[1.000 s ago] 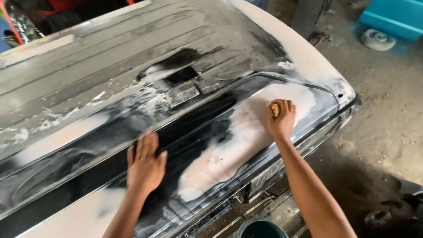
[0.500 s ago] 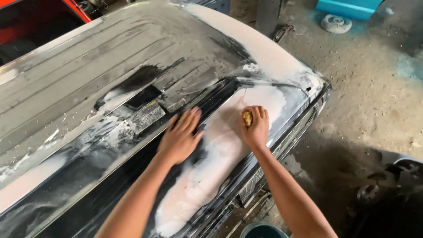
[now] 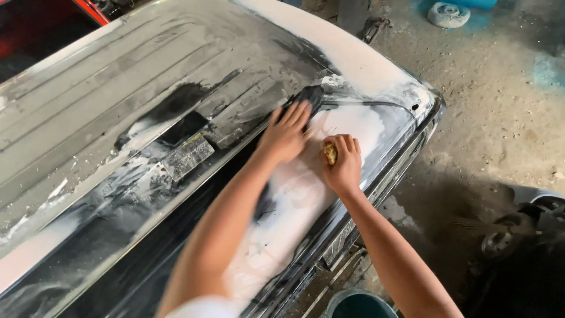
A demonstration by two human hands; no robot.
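Note:
A large car body panel (image 3: 147, 88) lies below me, grey and black with wide white patches of wet filler residue. My left hand (image 3: 286, 132) rests flat on the white patch, fingers spread, near a dark recess. Beside it, my right hand (image 3: 343, 162) is closed around a small yellowish sanding pad (image 3: 331, 154) pressed against the same white patch (image 3: 294, 200). Both forearms reach in from the bottom of the view.
A dark sanding block (image 3: 188, 154) lies on the panel left of my hands. A teal bucket (image 3: 359, 306) stands on the dirt floor below the panel's edge. A grey wheel-like disc (image 3: 448, 13) lies far right; dark machine parts (image 3: 524, 235) sit at right.
My left hand has slid up and right along the panel to sit close beside the right hand. The right hand with the pad stays on the white patch. The view has shifted.

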